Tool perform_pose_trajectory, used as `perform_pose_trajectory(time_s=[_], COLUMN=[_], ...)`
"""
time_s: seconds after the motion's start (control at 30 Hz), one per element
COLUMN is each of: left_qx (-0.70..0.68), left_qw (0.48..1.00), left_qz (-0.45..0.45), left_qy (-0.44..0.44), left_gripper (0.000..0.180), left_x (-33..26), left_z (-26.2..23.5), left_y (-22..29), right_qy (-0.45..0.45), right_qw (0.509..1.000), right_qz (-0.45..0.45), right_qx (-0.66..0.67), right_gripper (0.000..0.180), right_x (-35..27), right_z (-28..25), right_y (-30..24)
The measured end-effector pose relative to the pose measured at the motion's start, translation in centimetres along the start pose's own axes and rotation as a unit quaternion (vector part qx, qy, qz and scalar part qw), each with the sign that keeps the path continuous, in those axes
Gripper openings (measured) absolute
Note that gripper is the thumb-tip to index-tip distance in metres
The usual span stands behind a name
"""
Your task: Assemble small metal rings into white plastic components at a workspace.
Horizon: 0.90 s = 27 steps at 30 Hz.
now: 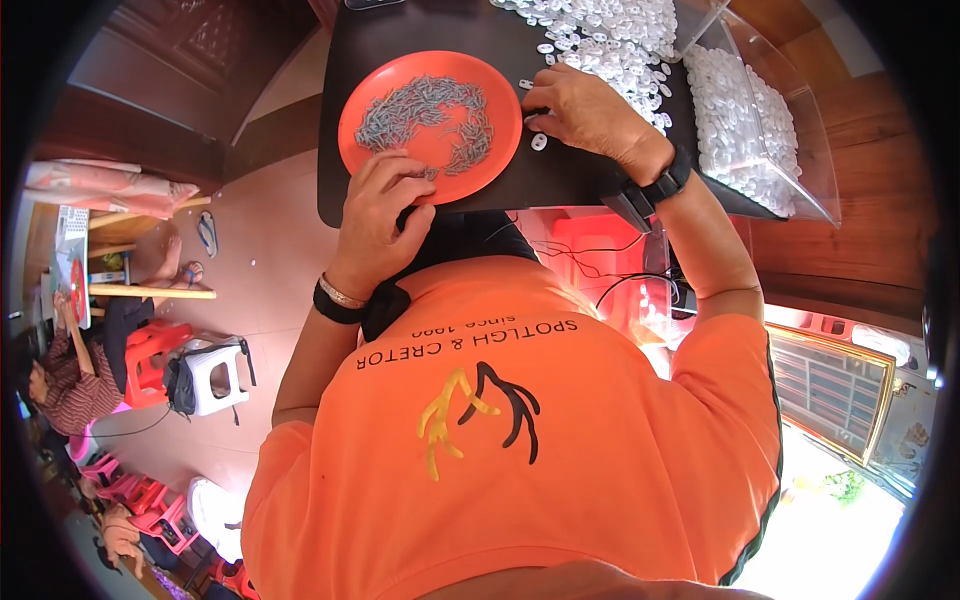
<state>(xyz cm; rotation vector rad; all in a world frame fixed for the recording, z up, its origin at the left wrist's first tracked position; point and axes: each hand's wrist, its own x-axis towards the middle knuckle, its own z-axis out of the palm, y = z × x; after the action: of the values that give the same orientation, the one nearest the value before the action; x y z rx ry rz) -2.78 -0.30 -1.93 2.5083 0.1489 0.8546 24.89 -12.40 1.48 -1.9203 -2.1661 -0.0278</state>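
An orange-red plate [440, 190] sits on the dark table, bearing a ring of small, thin grey pieces [400, 112] that look like screws. My left hand [385, 205] is at the plate's near rim, its fingers bent over the edge beside a few stray pieces. What its fingertips hold, if anything, is hidden. Just right of the plate, my right hand [590, 112] pinches something small between thumb and fingers; I cannot make it out. Close to it lies a loose white oval piece with two holes [539, 142]. More white oval pieces [625, 50] are heaped beyond that hand.
A clear plastic bin [815, 175] full of white pieces stands at the table's right. Dark cables [600, 255] hang beneath the table edge. At left, another person [80, 385] sits near a red stool [155, 360] and a white stool [212, 378].
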Motion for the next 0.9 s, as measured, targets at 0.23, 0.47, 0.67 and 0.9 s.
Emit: perform_pose_trajectory(time_s=[0.23, 0.47, 0.67, 0.9], left_qx=[-0.057, -0.112, -0.278, -0.392], left_qw=[0.998, 0.987, 0.948, 0.897], left_qz=[0.009, -0.047, -0.116, -0.203], left_qy=[0.020, 0.106, 0.103, 0.011], left_gripper=[0.012, 0.008, 0.012, 0.018], left_x=[0.1, 0.5, 2.1, 1.7], left_z=[-0.1, -0.8, -0.1, -0.1], left_y=[0.0, 0.1, 1.2, 1.1], right_qy=[0.003, 0.075, 0.006, -0.017], right_qw=[0.999, 0.982, 0.848, 0.831], right_qz=[0.036, 0.139, 0.165, 0.129], right_qx=[0.015, 0.104, 0.504, 0.540], right_gripper=[0.012, 0.017, 0.019, 0.019], right_x=[0.4, 0.6, 2.3, 3.3], right_z=[0.9, -0.8, -1.0, 0.5], right_y=[0.4, -2.0, -7.8, -9.7])
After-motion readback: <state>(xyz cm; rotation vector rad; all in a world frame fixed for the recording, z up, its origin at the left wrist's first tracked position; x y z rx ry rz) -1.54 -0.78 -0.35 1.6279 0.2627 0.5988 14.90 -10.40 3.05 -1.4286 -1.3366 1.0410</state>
